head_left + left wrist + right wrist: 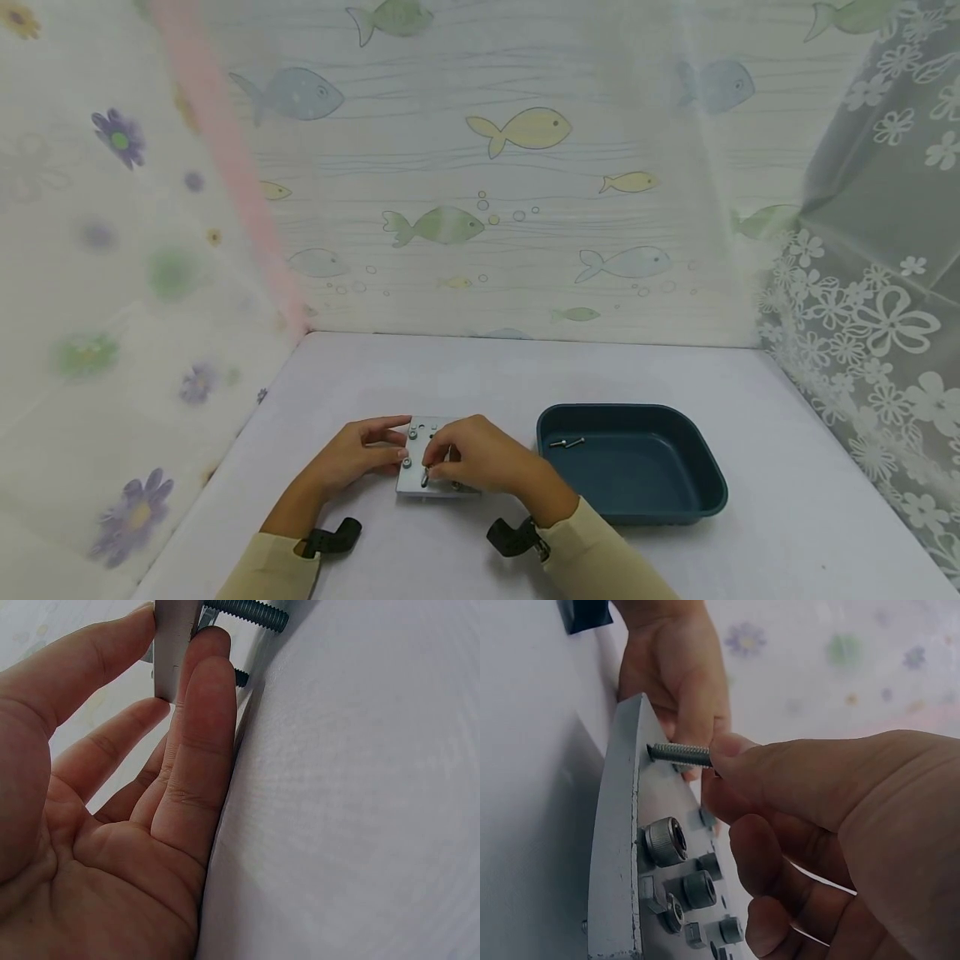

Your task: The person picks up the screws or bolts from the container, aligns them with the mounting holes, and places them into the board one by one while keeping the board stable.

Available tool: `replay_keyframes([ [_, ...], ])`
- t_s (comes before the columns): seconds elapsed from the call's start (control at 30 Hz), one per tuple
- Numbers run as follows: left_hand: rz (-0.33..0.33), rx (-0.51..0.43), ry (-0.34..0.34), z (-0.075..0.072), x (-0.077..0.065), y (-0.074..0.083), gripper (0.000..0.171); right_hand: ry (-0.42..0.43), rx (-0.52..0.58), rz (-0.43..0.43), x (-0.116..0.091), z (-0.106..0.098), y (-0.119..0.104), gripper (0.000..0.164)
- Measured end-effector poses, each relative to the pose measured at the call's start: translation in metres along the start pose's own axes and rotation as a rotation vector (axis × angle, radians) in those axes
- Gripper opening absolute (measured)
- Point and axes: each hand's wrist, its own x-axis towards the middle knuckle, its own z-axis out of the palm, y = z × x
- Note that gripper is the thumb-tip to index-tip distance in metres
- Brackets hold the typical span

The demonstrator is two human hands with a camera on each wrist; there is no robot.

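A silver metal plate (411,485) stands a little off the white table on bolts, whose threaded ends (259,613) stick out beneath it. My left hand (356,454) grips the plate's left edge, with the thumb and fingers on either side of it. My right hand (483,457) pinches a screw (681,754) between thumb and index finger. The screw's threaded tip meets a hole near the plate's front edge; how deep it sits I cannot tell. Several socket-head bolts (667,841) and a hex head (652,894) sit in the plate. The right hand hides part of the plate in the head view.
To the right stands a dark teal tray (633,518), holding a few loose screws (574,443) near its left wall. Patterned curtains (517,208) border the table at the back and both sides. Black wrist mounts (513,537) stick out from both wrists.
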Motion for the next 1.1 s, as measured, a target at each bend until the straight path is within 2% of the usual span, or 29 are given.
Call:
replay_keyframes([
  [0.17,0.01,-0.005,-0.002,0.0,-0.0004,0.0004,0.068,0.006,-0.008,-0.028,-0.0005,0.0009,-0.0009,0.008],
  [0.43,0.009,-0.007,-0.005,0.0,-0.0005,0.0002,0.067,-0.005,-0.019,-0.02,-0.0001,0.0022,-0.0023,0.009],
  [1.1,0.0,-0.012,0.001,-0.0002,0.0025,-0.0039,0.067,0.052,-0.114,-0.02,0.0038,0.009,-0.0048,0.011],
])
